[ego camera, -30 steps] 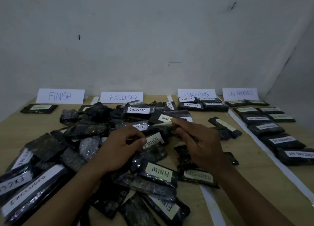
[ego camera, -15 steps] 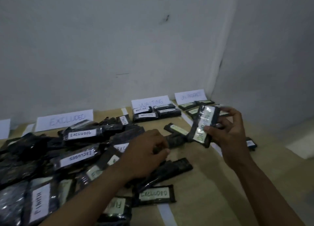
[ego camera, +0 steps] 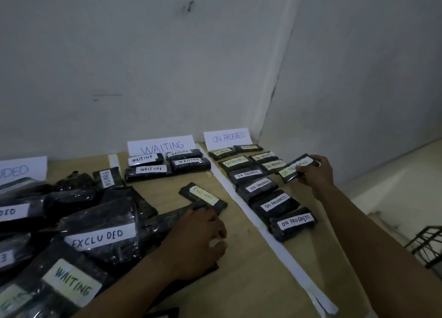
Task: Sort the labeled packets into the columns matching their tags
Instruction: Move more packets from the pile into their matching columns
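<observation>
EXCLUDED sign (ego camera: pixel 21 172), table's left edge: cut by the frame, only "UDED" shows.
Dark packet (ego camera: pixel 165 222) under left hand (ego camera: pixel 196 236): label covered; whether the hand grips it cannot be told.
Rearmost ON PROGRESS packet (ego camera: pixel 248 147), back right corner: lettering too small to read.
Bottom-left packet (ego camera: pixel 12 301): label blurred, cropped.
Wire rack (ego camera: pixel 428 246), beyond the table's right edge: cropped.

I see a black packet (ego camera: pixel 296 168) tagged ON PROGRESS, tilted beside the ON PROGRESS row (ego camera: pixel 258 186). Unsorted packets (ego camera: pixel 100 236) heap at left.

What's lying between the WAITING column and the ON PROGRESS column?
A white paper strip lying along the wooden table, in the head view.
</observation>
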`<state>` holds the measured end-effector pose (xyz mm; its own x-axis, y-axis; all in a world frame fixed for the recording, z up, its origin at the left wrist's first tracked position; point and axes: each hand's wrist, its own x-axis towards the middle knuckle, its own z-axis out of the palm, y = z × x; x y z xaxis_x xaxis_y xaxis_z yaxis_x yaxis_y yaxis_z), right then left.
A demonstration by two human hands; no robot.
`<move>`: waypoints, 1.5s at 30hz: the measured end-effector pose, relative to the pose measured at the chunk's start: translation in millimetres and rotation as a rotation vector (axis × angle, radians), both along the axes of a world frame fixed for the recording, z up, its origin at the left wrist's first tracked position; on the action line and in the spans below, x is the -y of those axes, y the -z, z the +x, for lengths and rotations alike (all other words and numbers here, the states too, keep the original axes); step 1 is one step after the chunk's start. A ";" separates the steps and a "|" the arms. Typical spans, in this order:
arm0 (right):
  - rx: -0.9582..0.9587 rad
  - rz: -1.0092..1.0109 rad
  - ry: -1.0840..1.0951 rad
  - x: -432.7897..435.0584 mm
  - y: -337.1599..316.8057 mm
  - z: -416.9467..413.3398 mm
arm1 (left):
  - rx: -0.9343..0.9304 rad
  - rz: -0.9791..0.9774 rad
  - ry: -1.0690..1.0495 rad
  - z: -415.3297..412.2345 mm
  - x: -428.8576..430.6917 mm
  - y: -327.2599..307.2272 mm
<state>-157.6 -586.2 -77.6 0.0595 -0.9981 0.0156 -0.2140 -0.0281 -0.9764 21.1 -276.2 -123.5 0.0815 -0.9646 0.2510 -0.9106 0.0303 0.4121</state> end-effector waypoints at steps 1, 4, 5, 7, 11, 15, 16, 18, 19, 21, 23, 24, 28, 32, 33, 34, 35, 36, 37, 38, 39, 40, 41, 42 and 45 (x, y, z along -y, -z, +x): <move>-0.030 0.002 0.013 7.3 4.9 1.2 | -0.010 -0.013 -0.003 0.1 -0.6 0.9; -0.198 -0.005 0.022 17.6 17.1 3.6 | -0.020 -0.018 -0.004 0.0 -1.1 0.7; -0.267 -0.017 0.010 17.4 19.0 4.8 | -0.017 -0.012 -0.003 0.2 -0.9 0.3; -0.405 -0.050 -0.031 16.3 19.8 7.9 | -0.015 -0.006 -0.001 0.6 -0.7 -1.4; -0.594 -0.085 -0.123 14.0 17.4 15.1 | -0.031 -0.005 0.007 0.6 -1.6 -2.2; -0.628 -0.070 -0.135 10.9 16.1 17.7 | -0.053 -0.033 0.017 0.9 -2.0 -2.0; -0.629 -0.062 -0.133 10.8 15.9 17.0 | -0.052 -0.034 0.016 1.0 -1.9 -1.6; -0.613 -0.058 -0.121 9.1 15.0 14.5 | -0.056 -0.028 0.014 1.3 -2.0 -1.9; -0.601 -0.063 -0.112 7.1 14.1 13.0 | -0.064 -0.023 0.017 1.3 -2.1 -2.5; -0.573 -0.098 -0.088 0.3 12.0 10.0 | -0.105 -0.010 0.023 1.6 -2.7 -4.8; -0.539 -0.168 -0.073 -15.6 5.5 8.9 | -0.208 -0.032 0.017 2.1 -3.9 -9.4; -0.525 -0.214 -0.075 -26.7 1.2 10.0 | -0.258 -0.058 0.003 2.3 -4.8 -13.2; -0.492 -0.377 -0.234 -99.9 -13.2 25.2 | -0.343 -0.183 -0.084 5.5 -16.4 -38.5; -0.433 -0.468 -0.534 -194.1 -8.9 47.1 | -0.306 -0.229 -0.138 19.6 -53.5 -69.3; -0.407 -0.478 -0.606 -218.3 -7.4 53.2 | -0.284 -0.229 -0.150 25.4 -67.7 -74.0; -0.377 -0.494 -0.681 -241.2 -5.6 59.5 | -0.258 -0.222 -0.162 31.5 -83.8 -77.6; -0.352 -0.520 -0.759 -264.1 -5.1 66.8 | -0.228 -0.206 -0.177 37.5 -101.9 -80.5; -0.334 -0.546 -0.837 -285.7 -4.8 74.1 | -0.201 -0.183 -0.196 42.8 -121.2 -82.6; -0.320 -0.570 -0.912 -306.8 -5.4 81.2 | -0.175 -0.169 -0.217 48.1 -141.1 -83.4; -0.304 -0.592 -0.979 -326.3 -5.8 88.1 | -0.150 -0.160 -0.247 52.7 -161.4 -83.4; -0.288 -0.614 -1.040 -343.8 -6.3 95.5 | -0.127 -0.157 -0.283 56.9 -182.3 -83.2; -0.277 -0.637 -1.096 -360.2 -7.2 104.0 | -0.106 -0.151 -0.326 61.4 -203.7 -82.3; -0.279 -0.658 -1.149 -374.8 -7.5 113.1 | -0.090 -0.145 -0.371 67.1 -224.6 -79.2; -0.289 -0.674 -1.197 -388.0 -7.4 122.3 | -0.079 -0.139 -0.416 71.5 -245.2 -76.2; -0.353 -0.713 -1.293 -415.8 -5.0 149.9 | -0.044 -0.121 -0.558 86.0 -299.1 -62.3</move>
